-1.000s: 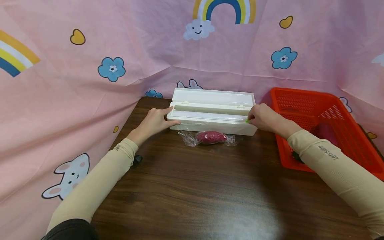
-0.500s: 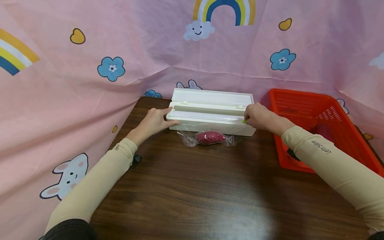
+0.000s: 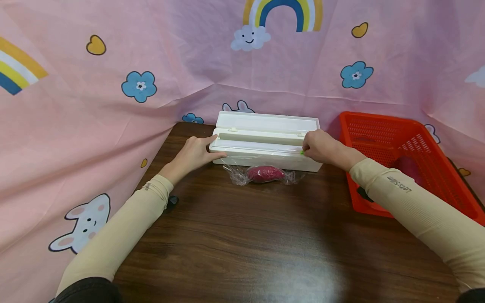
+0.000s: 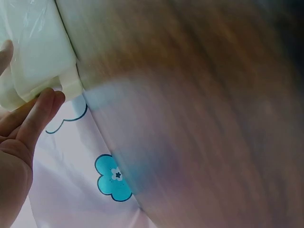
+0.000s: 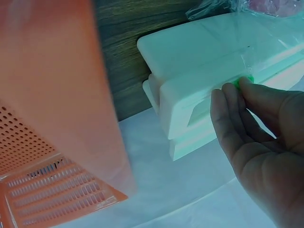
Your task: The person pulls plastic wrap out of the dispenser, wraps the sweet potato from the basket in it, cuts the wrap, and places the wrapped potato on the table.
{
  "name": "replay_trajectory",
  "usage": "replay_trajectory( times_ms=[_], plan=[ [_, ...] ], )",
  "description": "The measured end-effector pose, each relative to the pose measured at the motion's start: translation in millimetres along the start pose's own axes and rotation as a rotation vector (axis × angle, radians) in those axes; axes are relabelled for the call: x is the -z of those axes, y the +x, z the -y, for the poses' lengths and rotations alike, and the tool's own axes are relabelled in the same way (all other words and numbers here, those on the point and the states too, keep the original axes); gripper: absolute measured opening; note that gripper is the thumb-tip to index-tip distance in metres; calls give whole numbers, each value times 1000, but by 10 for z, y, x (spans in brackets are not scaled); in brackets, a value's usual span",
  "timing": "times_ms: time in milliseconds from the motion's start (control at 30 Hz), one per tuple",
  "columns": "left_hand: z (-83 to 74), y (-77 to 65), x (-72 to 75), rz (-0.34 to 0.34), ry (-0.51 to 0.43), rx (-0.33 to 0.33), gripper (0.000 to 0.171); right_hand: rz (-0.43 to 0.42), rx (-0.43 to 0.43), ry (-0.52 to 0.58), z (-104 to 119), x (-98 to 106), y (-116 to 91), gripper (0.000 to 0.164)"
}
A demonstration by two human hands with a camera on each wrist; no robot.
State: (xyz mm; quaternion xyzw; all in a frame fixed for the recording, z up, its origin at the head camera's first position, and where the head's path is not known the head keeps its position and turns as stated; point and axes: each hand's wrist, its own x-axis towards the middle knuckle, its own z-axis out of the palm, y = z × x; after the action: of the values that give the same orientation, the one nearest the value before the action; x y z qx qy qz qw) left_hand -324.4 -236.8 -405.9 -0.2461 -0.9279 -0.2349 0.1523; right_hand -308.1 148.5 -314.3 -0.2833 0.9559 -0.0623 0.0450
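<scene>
A long white cling film dispenser [image 3: 261,160] lies at the back of the table, its lid raised and film drawn over the front edge. My left hand [image 3: 194,152] grips its left end, thumb in front and fingers behind; the left wrist view has the fingertips [image 4: 56,97] at the box's corner. Toward the right end, my right hand [image 3: 323,145] pinches a small green slide cutter [image 5: 251,78] on the dispenser's edge. Just in front lies a dark pink oblong item [image 3: 266,173] wrapped in clear film with loose, crumpled ends.
An orange-red plastic basket [image 3: 401,119] stands on the right, partly behind my right forearm, with a dark pink item [image 3: 410,167] inside. A small black object [image 3: 172,203] shows beside my left forearm. A pink printed cloth [image 3: 295,71] hangs behind the table.
My right hand has slid left along the dispenser's edge with the green slide cutter. My left hand keeps its grip on the left end; the wrapped item stays in front.
</scene>
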Motion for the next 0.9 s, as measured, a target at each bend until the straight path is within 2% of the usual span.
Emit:
replay_trajectory(
  times_ms=[133,400,900],
  plan=[
    [-1,1,-2,4,2,16,77,-6,5,0,14,-6,13,15],
    [6,3,-20,3,3,8,76,-55,74,2,7,-36,31,19],
    [15,-6,-10,-9,4,-16,76,7,9,40,36,-60,79,15]
  ],
)
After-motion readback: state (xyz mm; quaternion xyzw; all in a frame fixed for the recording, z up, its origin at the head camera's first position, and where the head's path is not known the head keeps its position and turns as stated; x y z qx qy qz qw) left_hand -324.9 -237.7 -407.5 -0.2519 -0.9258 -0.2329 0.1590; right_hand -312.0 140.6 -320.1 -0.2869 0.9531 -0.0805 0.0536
